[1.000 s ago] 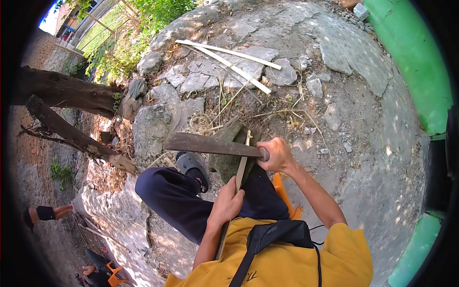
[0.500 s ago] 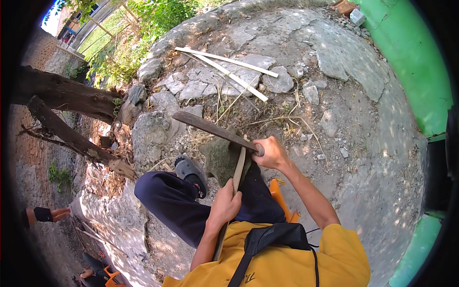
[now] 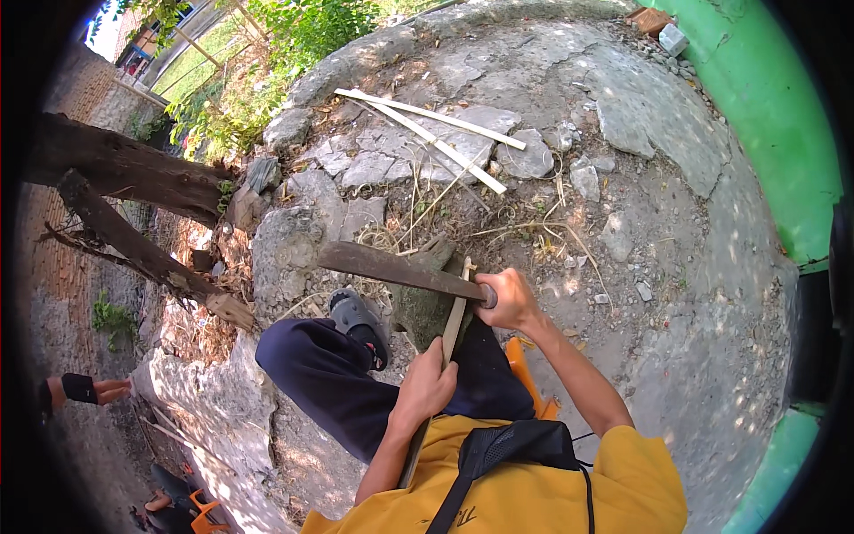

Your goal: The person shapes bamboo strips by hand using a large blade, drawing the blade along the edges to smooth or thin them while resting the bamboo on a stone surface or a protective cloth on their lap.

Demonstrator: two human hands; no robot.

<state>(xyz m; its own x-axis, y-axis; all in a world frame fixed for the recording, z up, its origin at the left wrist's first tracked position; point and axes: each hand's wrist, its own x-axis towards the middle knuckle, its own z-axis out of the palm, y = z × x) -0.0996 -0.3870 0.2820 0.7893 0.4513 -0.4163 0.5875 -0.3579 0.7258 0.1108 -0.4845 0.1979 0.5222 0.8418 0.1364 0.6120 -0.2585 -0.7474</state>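
while cracked, dusty ground (image 3: 694, 294) spreads out ahead of me and to my right, a bright green wall (image 3: 765, 116) curves down the right edge of my view. on the other side, a thick, dark tree trunk (image 3: 124, 169) juts in from the left. my navy trousers (image 3: 311, 365) show a left knee bent outward, and just beyond my lap sits a rough grey-green block (image 3: 418, 311); whether it is stone or wood, i cannot tell. above it i have a machete (image 3: 387, 268), its broad, dark blade pointing left. the pale, flat strip (image 3: 455, 326) passes beneath the blade near the handle, its far end over the block and its near part running back under my wrist along my left side. i cannot tell whether the edge touches it. farther out, two paler strips (image 3: 467, 164) lie on broken slabs, meeting near their left ends. a grey clog (image 3: 354, 313) covers my left foot, just left of the block. my right hand (image 3: 511, 300) is wrapped firmly round the machete's handle, and my left hand (image 3: 429, 384) is clamped on the strip, nearer to me than the blade. a tiny sliver (image 3: 472, 267) sticks out at the strip's far tip.
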